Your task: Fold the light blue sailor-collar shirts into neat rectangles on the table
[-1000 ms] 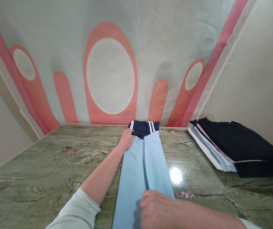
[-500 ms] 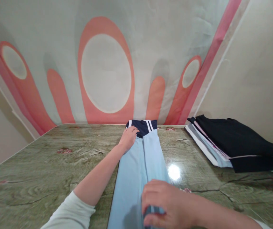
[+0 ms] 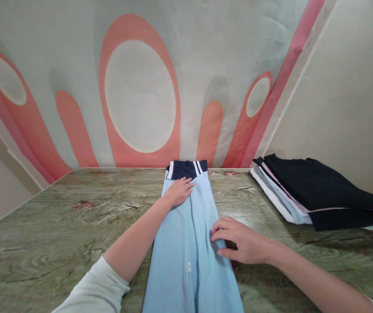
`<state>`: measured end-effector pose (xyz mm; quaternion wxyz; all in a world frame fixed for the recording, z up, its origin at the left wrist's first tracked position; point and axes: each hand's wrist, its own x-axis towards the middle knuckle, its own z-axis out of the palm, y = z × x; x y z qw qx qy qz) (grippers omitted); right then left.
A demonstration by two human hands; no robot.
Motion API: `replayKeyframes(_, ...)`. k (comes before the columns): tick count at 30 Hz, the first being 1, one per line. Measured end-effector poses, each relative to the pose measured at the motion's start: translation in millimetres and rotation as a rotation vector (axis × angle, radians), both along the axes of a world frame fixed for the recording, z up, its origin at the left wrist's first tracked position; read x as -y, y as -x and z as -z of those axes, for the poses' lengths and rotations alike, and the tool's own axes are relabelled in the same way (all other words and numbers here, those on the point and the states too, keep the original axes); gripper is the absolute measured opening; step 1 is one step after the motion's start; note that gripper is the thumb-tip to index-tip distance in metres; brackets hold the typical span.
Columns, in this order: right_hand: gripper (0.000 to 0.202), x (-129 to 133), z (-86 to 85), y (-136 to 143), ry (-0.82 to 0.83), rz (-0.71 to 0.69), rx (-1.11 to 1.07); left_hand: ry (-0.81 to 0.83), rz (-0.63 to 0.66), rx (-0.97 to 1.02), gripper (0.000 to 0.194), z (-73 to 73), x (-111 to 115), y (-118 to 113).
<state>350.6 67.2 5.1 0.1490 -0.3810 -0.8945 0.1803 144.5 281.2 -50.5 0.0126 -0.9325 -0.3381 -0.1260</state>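
Observation:
A light blue garment lies lengthwise in a long narrow strip, its navy end with white stripes at the far edge of the table. My left hand rests flat on the cloth just below the navy part, fingers spread. At the right edge of the strip, my right hand touches the fabric with curved, parted fingers and grips nothing visible. A small white tag shows on the blue cloth, near the middle fold.
A stack of folded clothes, with a black garment on top, sits at the right on the wood-patterned table. Behind the table stands a wall sheet with pink and orange shapes.
My right hand has moved up and away from me, and its fingers have opened. My left hand has slid slightly down off the navy part. The white tag now shows.

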Motion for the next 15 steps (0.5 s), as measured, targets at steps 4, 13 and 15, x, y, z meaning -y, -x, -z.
replayKeyframes(4,0.014,-14,5.3,-16,-0.071,0.037,0.071,-0.008,-0.049,0.005,0.039,2.4,-12,12)
replayKeyframes(13,0.010,-21,17.5,-40,-0.158,0.215,0.030,-0.092,-0.010,0.120,0.044,3.0,-7,17)
replayKeyframes(15,0.008,-14,12.6,-28,-0.111,0.161,-0.003,-0.120,0.032,0.170,0.042,2.2,-6,17)
